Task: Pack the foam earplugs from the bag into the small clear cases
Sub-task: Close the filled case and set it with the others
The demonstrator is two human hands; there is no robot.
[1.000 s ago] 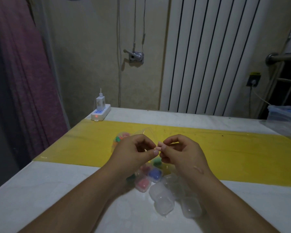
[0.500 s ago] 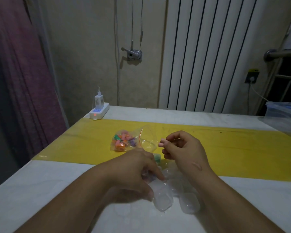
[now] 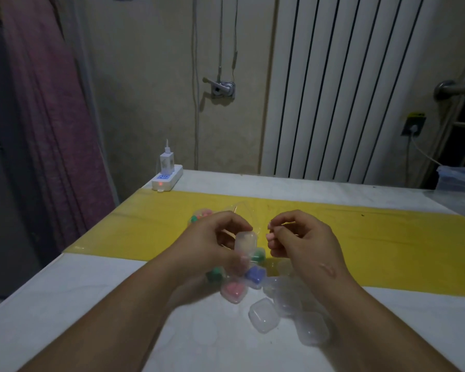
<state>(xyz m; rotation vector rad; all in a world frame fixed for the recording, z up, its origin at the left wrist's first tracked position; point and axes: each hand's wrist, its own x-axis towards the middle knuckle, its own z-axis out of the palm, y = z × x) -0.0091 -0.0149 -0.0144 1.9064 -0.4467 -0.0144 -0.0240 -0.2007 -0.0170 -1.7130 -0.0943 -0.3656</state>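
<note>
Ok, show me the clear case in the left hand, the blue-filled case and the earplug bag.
clear case (image 3: 246,241): head view, on its front face, gripped by the left hand (image 3: 212,245).
blue-filled case (image 3: 255,275): head view, on its lid over the blue.
earplug bag (image 3: 200,214): head view, on the filled end left of the hand.

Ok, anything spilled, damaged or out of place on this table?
Nothing stands out. The empty cases and filled cases lie in a loose heap on the table, with no visible damage. The left hand holds one clear case; the bag lies behind it on the yellow strip.
</note>
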